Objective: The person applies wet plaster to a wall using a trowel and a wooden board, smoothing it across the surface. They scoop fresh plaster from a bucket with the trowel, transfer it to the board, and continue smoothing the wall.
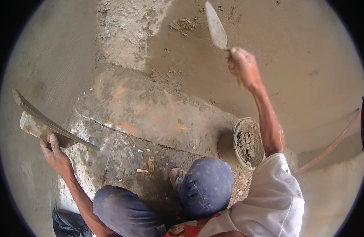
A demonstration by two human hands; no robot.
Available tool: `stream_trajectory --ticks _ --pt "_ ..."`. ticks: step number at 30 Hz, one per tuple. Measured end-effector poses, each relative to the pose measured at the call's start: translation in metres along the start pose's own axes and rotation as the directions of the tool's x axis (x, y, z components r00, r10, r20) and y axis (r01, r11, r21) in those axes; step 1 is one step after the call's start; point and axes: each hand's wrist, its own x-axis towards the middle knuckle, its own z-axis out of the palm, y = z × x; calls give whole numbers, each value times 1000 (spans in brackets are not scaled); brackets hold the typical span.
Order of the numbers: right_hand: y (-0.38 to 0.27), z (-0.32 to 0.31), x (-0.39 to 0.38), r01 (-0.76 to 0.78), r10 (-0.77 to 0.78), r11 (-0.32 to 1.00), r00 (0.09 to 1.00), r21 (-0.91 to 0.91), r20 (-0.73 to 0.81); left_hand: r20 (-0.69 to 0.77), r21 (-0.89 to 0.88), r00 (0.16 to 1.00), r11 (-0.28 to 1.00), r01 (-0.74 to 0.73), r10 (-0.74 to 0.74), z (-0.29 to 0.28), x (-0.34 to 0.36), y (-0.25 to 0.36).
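My right hand (245, 67) is closed round the handle of a pointed trowel (216, 27), raised at the upper right in front of wet plaster (300, 51). The trowel's pale blade points up and away from me. Over at the left, my left hand (57, 156) grips the block-like underside of a plastering float (47, 120), a long board seen nearly edge-on and tilted down to the right. Its fingers are partly hidden by the block. Below my right forearm stands a bucket (236, 152) with grey mortar (248, 140) in it.
A rough, unsmoothed strip (124, 35) runs between smoother plastered areas. A mortar-stained ledge (150, 110) crosses the middle, with small scraps (151, 164) below it. A black plastic bag (69, 223) lies at lower left. A thin reddish-brown rod or hose (332, 142) slants at right.
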Motion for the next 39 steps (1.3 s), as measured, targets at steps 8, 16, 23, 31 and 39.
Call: stream_trajectory --ticks 8,16,23,31,39 --pt "56 72 3 169 -229 838 972 -519 -53 -3 86 999 996 -36 37 7 4 1" --pt "91 115 45 255 -325 416 938 -873 119 34 39 999 999 -1 -1 6 3 1" --pt "19 45 59 119 -480 332 875 -936 -59 17 10 1000 1000 20 -20 2 2 1" --pt "76 124 -5 223 -230 626 968 -748 96 4 48 1000 999 -11 11 2 5 -3" --pt "130 194 -81 -293 510 853 648 -433 566 -9 82 1000 997 -13 14 2 4 -4"
